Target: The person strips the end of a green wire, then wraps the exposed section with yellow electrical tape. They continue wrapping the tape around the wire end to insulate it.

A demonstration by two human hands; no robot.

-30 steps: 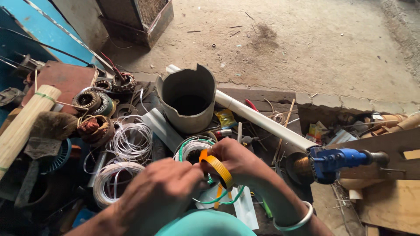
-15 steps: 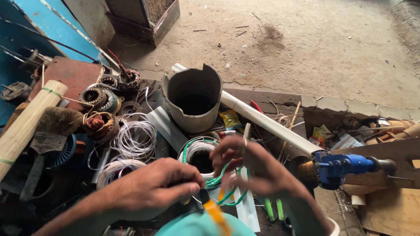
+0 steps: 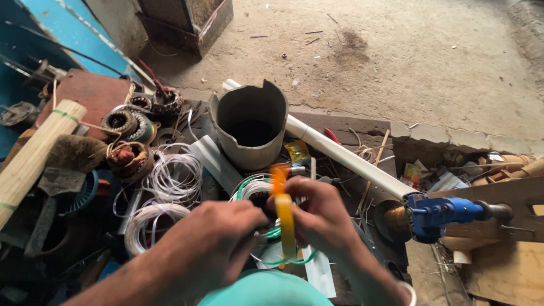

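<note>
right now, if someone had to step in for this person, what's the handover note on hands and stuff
Left hand: closed, pinching at a strip of yellow-orange tape, just left of it.
Right hand: closed on the same tape from the right; the strip stands upright between the two hands.
Things: a green-and-white wire coil lies directly under the hands. A cut grey pipe section stands behind it, and a long white pipe runs to the right toward a blue tool. White wire coils lie to the left.
Done: tape is out and stretched.
Left: the tape is not stuck to anything visible.
</note>
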